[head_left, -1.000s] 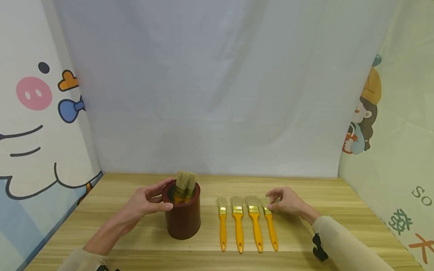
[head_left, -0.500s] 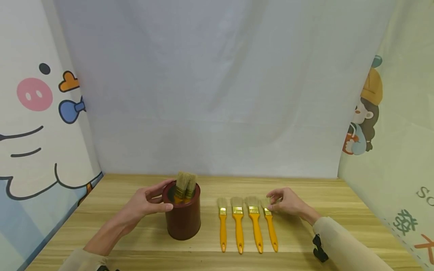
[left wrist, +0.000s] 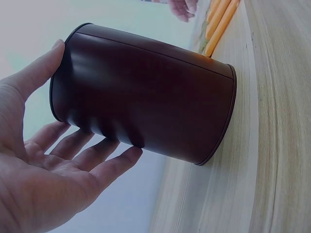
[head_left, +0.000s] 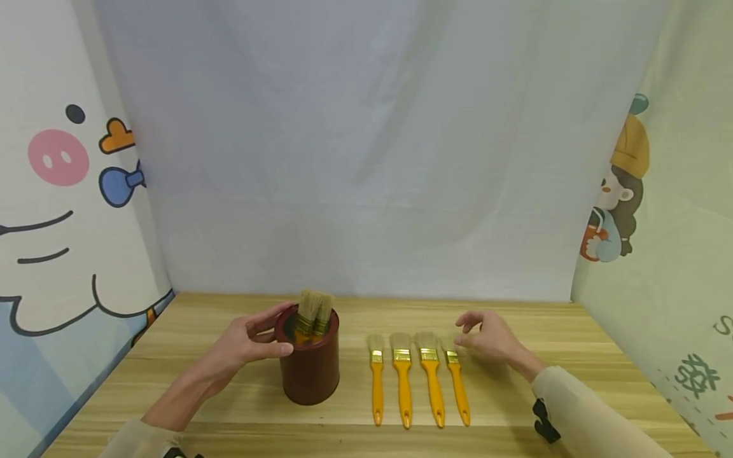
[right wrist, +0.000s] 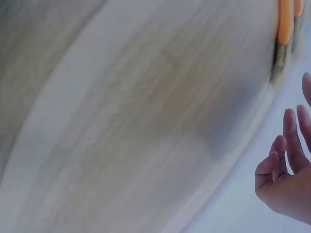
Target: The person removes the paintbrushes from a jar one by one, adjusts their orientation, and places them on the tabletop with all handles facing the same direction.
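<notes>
In the head view a dark reddish-brown cylindrical brush holder (head_left: 310, 375) stands upright left of centre. Two paintbrushes (head_left: 313, 313) stick out of it, bristles up, their handles mostly hidden inside. My left hand (head_left: 243, 340) holds the holder from its left near the rim; the left wrist view has the thumb on one side and the fingers on the other. Several yellow-handled paintbrushes (head_left: 404, 381) lie side by side on the table, bristles pointing away. By the bristles of the rightmost paintbrush (head_left: 456, 378) hovers my right hand (head_left: 491, 336), fingers loosely bent, holding nothing.
The wood-grain table (head_left: 229, 407) ends at a pale grey cloth backdrop (head_left: 366, 159). Cartoon-printed sheets flank both sides, a left one (head_left: 51, 254) and a right one (head_left: 676, 254).
My right hand has lifted slightly and drawn back to the right from the rightmost paintbrush's bristles. The left hand, the holder and the paintbrushes stay where they were.
</notes>
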A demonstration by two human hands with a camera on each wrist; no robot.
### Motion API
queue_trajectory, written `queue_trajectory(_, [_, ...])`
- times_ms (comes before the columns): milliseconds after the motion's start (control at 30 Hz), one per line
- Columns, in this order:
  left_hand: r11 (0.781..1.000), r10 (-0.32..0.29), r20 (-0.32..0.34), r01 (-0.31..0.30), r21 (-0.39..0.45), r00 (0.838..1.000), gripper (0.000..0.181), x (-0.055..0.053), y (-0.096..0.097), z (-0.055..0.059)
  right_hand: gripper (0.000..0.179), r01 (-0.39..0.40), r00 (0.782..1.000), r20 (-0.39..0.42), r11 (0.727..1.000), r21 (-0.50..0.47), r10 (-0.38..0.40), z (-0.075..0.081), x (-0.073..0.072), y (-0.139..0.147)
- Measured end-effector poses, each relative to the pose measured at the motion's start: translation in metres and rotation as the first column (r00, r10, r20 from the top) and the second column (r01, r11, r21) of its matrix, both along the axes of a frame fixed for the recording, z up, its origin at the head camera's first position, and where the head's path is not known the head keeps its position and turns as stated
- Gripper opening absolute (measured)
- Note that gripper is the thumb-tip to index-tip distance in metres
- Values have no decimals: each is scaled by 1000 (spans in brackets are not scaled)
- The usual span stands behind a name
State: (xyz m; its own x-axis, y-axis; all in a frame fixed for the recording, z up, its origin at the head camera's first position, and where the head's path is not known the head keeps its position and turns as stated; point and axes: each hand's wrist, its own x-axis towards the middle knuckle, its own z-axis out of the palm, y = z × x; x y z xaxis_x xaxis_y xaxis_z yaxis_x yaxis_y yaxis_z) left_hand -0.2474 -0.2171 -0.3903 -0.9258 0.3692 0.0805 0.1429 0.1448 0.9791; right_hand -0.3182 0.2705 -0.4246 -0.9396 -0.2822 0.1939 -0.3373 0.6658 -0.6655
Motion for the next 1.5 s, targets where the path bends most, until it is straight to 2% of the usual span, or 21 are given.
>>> queue_trajectory(167, [1000,-6,-1,6,11,1000,83,0,0,-1,24,-4,998,-61,1000,23,5,11,7,-19])
queue_trajectory(367, [1000,-6,-4,6,9,1000,83,-1,0,-1,20,-111,990,-90,994,-10,109,26,22,-54])
queue_trajectory(567, [1000,-4,-8,4,5,1000,84,-1,1,0,22,-229,970,-100,971,-65,222,44,41,-95])
queue_trajectory(800, [1000,-3,-9,3,3,1000,84,-1,0,-1,27,-303,951,-107,945,-122,291,67,61,-142])
queue_trajectory(933, [1000,0,-6,0,2,1000,84,-1,0,0,30,-333,942,-91,931,-150,323,79,67,-164])
queue_trajectory(1067, [1000,3,-5,-3,4,1000,83,-1,1,1,32,-364,930,-107,917,-162,351,82,69,-185])
queue_trajectory(1200, [1000,1,-5,-1,-1,1000,82,-1,1,0,35,-369,927,-128,917,-150,352,83,66,-201])
queue_trajectory(1500, [1000,-13,2,13,8,1000,80,-1,0,1,52,-299,954,-64,943,-146,292,86,63,-223])
